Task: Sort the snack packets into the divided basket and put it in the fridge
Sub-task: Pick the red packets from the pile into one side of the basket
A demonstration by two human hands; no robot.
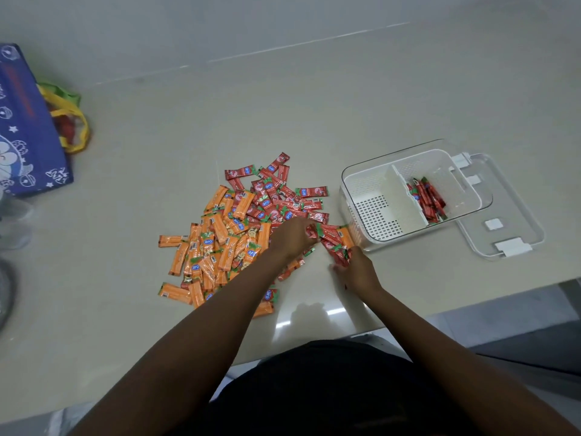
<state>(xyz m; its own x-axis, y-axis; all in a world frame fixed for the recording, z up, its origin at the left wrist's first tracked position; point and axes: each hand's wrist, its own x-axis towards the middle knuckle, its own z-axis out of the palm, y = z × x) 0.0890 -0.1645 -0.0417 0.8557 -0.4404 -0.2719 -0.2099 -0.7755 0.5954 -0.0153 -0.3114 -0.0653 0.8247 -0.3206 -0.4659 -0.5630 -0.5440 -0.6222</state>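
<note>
**Red packets being gathered for the basket**

Sorting is early on, by my reading. Near the centre of the frame the left hand [290,237] has its fingers curled onto red packets at the right edge of the pile [239,225], while the right hand [356,270], just below and right of it, closes its fingers around a bunch of red packets [334,243]. The mixed pile of orange and red packets lies at centre. The basket [361,184] stands at centre right, just beside the hands; its right compartment holds a few red packets, its left compartment is empty.

The next move, I judge, calls for carrying the gripped bunch to the right compartment without dropping strays, and keeping orange ones out of it. The orange packets remain unsorted, and no fridge is in view.

The counter [314,105] is pale, smooth and glossy, with a wall behind. A clear lid [515,234] lies partly under the basket at right. At upper left stand a blue bag [25,121] and a yellow-handled bag [70,121].
</note>
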